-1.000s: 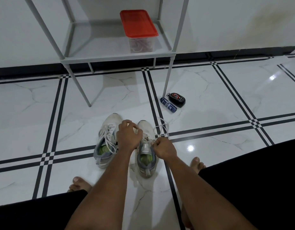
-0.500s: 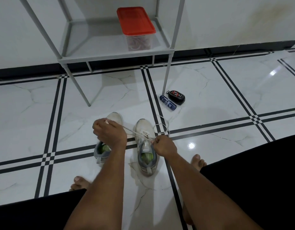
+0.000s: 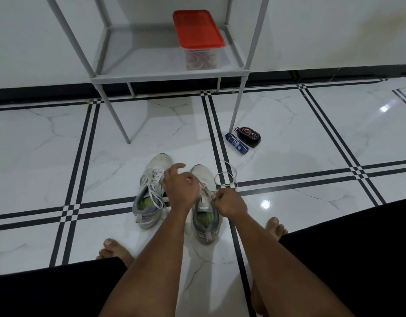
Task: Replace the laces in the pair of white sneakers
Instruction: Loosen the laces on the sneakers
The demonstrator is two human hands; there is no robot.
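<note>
The left hand [image 3: 180, 191] has moved back right from above the left sneaker [image 3: 149, 191] to the right sneaker [image 3: 205, 202], and the lace [image 3: 225, 179] is no longer stretched between the hands.

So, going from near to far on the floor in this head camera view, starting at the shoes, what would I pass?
Right sneaker → loose white lace → blue tube → black pouch → shelf rack → red-lidded box on its shelf.
</note>
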